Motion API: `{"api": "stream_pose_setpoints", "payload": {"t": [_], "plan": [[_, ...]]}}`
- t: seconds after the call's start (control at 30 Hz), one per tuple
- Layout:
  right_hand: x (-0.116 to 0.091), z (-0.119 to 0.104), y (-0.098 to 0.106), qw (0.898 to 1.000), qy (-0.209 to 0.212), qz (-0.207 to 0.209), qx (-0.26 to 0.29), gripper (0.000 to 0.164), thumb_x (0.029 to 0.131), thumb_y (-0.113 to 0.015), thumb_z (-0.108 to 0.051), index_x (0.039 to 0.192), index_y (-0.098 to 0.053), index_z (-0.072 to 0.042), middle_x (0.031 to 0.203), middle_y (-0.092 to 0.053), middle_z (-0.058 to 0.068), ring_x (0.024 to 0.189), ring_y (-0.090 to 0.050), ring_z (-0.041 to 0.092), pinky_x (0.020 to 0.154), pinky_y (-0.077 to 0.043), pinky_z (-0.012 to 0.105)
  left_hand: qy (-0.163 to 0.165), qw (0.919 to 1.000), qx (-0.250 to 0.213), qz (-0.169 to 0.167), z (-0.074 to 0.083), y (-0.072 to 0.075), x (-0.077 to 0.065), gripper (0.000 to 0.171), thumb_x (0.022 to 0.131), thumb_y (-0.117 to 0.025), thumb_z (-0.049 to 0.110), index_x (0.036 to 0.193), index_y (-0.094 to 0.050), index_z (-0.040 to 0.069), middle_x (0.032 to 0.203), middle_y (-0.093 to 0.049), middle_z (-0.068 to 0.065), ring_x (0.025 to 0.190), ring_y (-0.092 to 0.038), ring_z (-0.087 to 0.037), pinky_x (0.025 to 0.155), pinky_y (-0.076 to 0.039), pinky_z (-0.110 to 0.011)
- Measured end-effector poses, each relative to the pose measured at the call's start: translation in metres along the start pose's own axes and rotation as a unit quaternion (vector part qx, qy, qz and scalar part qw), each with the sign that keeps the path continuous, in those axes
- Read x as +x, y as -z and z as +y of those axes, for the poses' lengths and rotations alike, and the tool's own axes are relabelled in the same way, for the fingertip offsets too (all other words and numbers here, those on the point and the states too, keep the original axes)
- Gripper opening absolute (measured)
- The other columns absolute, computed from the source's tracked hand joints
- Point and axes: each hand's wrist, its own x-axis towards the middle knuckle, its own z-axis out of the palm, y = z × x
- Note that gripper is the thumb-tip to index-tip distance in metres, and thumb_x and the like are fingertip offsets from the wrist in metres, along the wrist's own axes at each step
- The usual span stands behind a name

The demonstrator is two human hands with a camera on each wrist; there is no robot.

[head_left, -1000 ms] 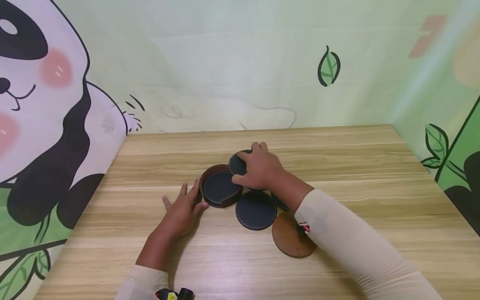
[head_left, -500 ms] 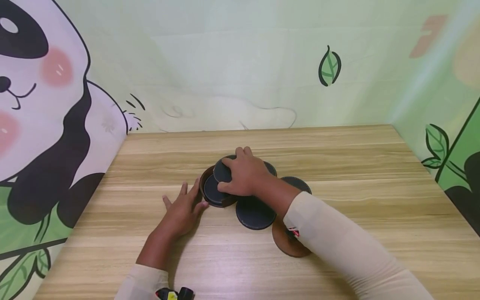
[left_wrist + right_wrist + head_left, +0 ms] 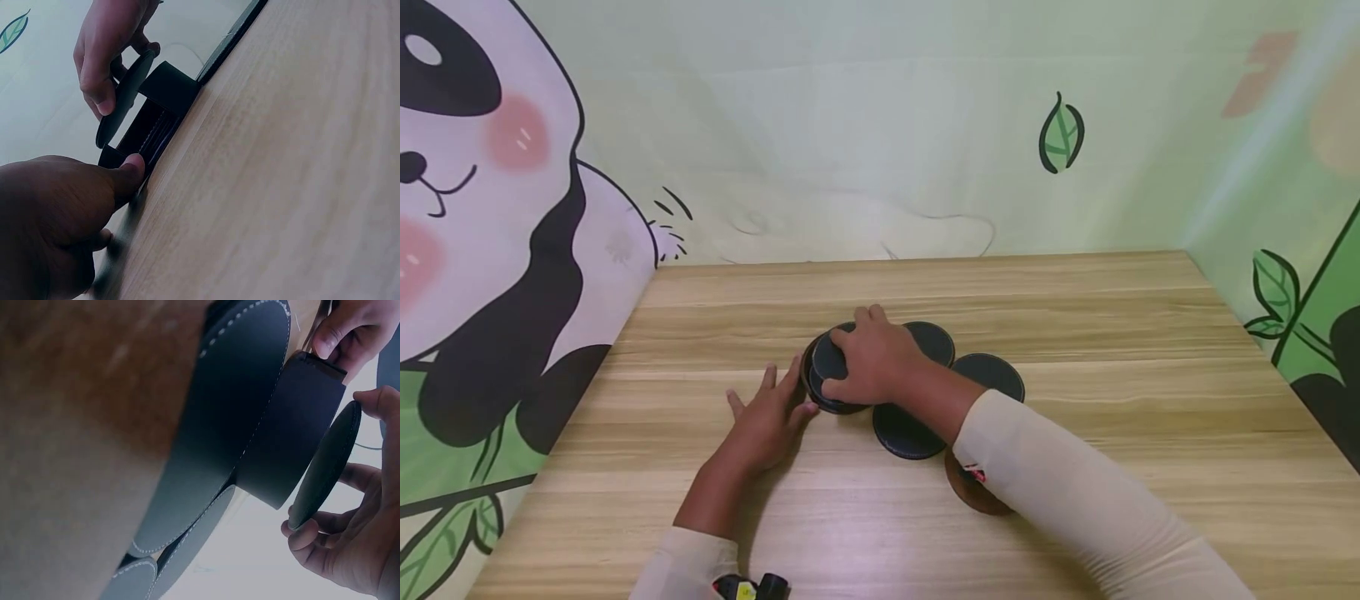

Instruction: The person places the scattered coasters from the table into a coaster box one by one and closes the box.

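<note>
My right hand pinches a round black coaster by its edges, thumb on one side and fingers on the other. In the left wrist view that coaster is tilted just above the dark brown coaster holder, which has a gap in its wall. A black stitched coaster lies inside the holder. My left hand rests against the holder's left side, thumb near the gap and fingers spread out straight along and away from the wall. The held coaster overlaps the holder in the head view.
Black coasters lie on the wooden table to the right of the holder: one behind, one in front and one farther right. A brown coaster is partly under the right sleeve. A panda-print backdrop stands behind.
My right hand has carried the black coaster leftward and slightly nearer, from behind the holder's right side to over the holder. The left hand has stayed at the holder's side.
</note>
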Motion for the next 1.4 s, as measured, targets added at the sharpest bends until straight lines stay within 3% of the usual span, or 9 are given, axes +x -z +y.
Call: {"api": "stream_pose_setpoints", "payload": {"t": [0.33,0.5,0.83,1.13,1.4], "plan": [[0.001,-0.007,0.002,1.000,0.010,-0.016,-0.025,0.078,0.097,-0.060,-0.069,0.159,-0.058,-0.021,0.146,-0.059,0.016,0.135,-0.054,0.030,0.093,-0.065,0.049,-0.046,0.9974,-0.030,0.047,-0.012,-0.008,0.000,0.082,0.110,-0.060,0.049,0.176,-0.022,0.017,0.166,-0.048,-0.029,0.166,-0.016,-0.057,0.114,0.013,-0.095],[0.003,-0.010,0.002,0.999,0.006,-0.027,-0.034,0.080,0.098,-0.059,-0.070,0.161,-0.055,-0.022,0.147,-0.059,0.015,0.132,-0.055,0.028,0.093,-0.064,0.047,-0.045,0.9974,-0.028,0.049,-0.012,-0.009,0.001,0.082,0.111,-0.059,0.048,0.176,-0.021,0.016,0.167,-0.047,-0.028,0.168,-0.015,-0.055,0.115,0.014,-0.094],[0.003,-0.010,0.002,0.999,0.010,-0.021,-0.027,0.082,0.099,-0.058,-0.074,0.163,-0.052,-0.023,0.150,-0.057,0.016,0.136,-0.055,0.029,0.097,-0.064,0.050,-0.012,0.9999,0.002,0.004,0.003,0.001,-0.004,0.081,0.114,-0.057,0.034,0.176,-0.013,0.009,0.171,-0.041,-0.025,0.170,-0.007,-0.050,0.115,0.015,-0.093],[0.000,-0.001,0.005,1.000,-0.001,-0.020,-0.001,0.078,0.101,-0.057,-0.072,0.161,-0.054,-0.022,0.159,-0.053,0.017,0.144,-0.052,0.030,0.102,-0.063,0.052,-0.024,0.9994,-0.011,0.021,-0.002,-0.001,-0.002,0.081,0.113,-0.059,0.036,0.176,-0.015,0.011,0.168,-0.044,-0.028,0.168,-0.010,-0.054,0.115,0.015,-0.093],[-0.002,0.015,0.002,0.999,-0.020,-0.026,0.013,0.079,0.101,-0.056,-0.072,0.161,-0.055,-0.020,0.151,-0.059,0.016,0.136,-0.055,0.030,0.101,-0.062,0.054,-0.033,0.9985,-0.025,0.035,-0.006,-0.004,-0.001,0.082,0.111,-0.062,0.039,0.176,-0.020,0.012,0.167,-0.047,-0.028,0.168,-0.013,-0.055,0.114,0.014,-0.094]]}}
